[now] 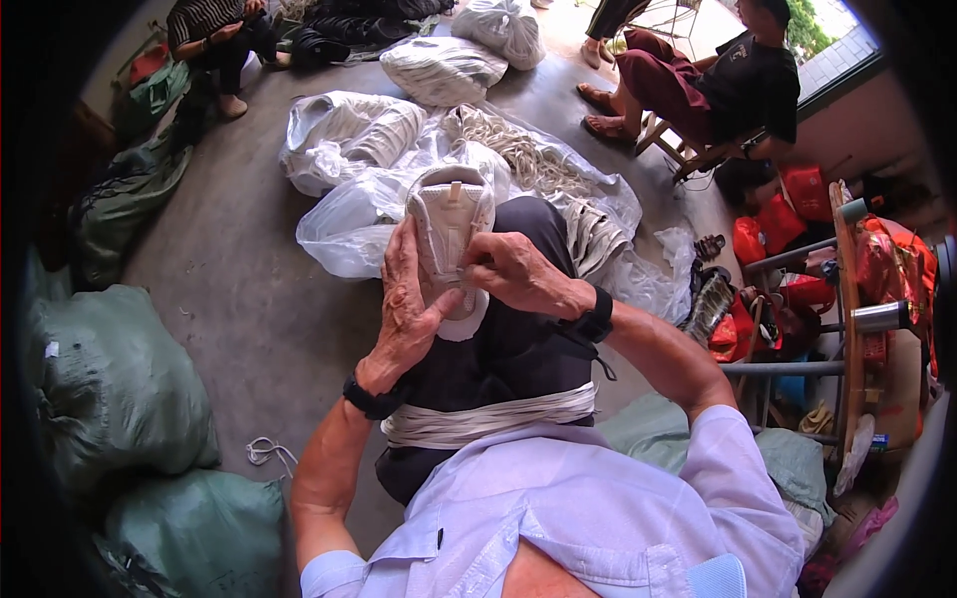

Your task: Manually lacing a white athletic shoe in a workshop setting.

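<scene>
A pale beige and white shoe upper (pixel 454 224) rests over my dark-trousered knee, its collar opening facing away from me. My left hand (pixel 407 289) grips it along the left side, with the thumb laid over the near end. At the upper's right edge, around the middle, my right hand (pixel 508 271) has its fingers pinched together. Whatever lies between those fingertips is too small to make out. Across my lap stretches a bundle of white shoelaces (pixel 488 417).
Clear plastic bags (pixel 349 234) with shoe uppers and a heap of cream laces (pixel 518 149) lie ahead. Green sacks (pixel 125 379) stand at left. At right are a rack (pixel 847 319) and red bags (pixel 783 219). A person (pixel 713 85) sits far right; another (pixel 214 40) sits far left.
</scene>
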Tool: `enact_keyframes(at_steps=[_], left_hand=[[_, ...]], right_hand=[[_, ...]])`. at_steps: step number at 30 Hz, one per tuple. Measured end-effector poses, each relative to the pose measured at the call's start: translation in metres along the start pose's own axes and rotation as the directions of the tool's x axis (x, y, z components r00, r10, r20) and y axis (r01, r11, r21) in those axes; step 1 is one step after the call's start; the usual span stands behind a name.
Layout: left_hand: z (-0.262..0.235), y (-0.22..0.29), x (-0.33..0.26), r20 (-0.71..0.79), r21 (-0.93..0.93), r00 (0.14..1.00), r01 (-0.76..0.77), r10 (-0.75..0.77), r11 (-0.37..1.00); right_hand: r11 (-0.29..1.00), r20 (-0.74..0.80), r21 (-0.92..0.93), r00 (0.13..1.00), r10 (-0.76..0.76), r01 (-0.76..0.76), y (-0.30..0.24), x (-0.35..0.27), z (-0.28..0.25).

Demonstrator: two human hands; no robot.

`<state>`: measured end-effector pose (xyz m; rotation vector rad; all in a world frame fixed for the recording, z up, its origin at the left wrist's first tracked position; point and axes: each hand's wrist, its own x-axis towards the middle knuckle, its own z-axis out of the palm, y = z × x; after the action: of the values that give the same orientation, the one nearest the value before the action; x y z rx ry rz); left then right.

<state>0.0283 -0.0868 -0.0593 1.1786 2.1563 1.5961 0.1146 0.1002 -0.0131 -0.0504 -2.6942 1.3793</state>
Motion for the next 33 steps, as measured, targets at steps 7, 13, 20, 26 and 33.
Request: enact_keyframes(at_steps=[7,13,20,26,33], left_hand=[[-0.002,0.006,0.003,0.027,0.020,1.000,0.003,-0.003,1.000],[0.000,0.010,0.004,0.032,0.046,0.999,0.005,-0.007,0.999],[0.001,0.006,0.006,0.031,0.071,1.000,-0.005,0.002,0.997],[0.004,0.004,0.005,0.013,0.089,1.000,-0.024,0.023,0.996],[0.001,0.009,0.006,0.042,0.089,0.999,0.000,-0.004,0.996]], right_hand=[[0.997,-0.082,-0.017,0.993,-0.081,0.080,0.016,-0.008,0.007],[1.000,-0.119,-0.010,0.993,-0.014,0.013,0.010,-0.008,0.009],[1.000,-0.157,0.006,0.988,0.004,-0.003,0.014,-0.007,0.015],[0.949,-0.109,-0.305,0.987,-0.119,0.080,0.014,-0.002,0.023],[0.984,-0.151,-0.093,0.975,-0.165,0.153,0.020,-0.008,0.016]])
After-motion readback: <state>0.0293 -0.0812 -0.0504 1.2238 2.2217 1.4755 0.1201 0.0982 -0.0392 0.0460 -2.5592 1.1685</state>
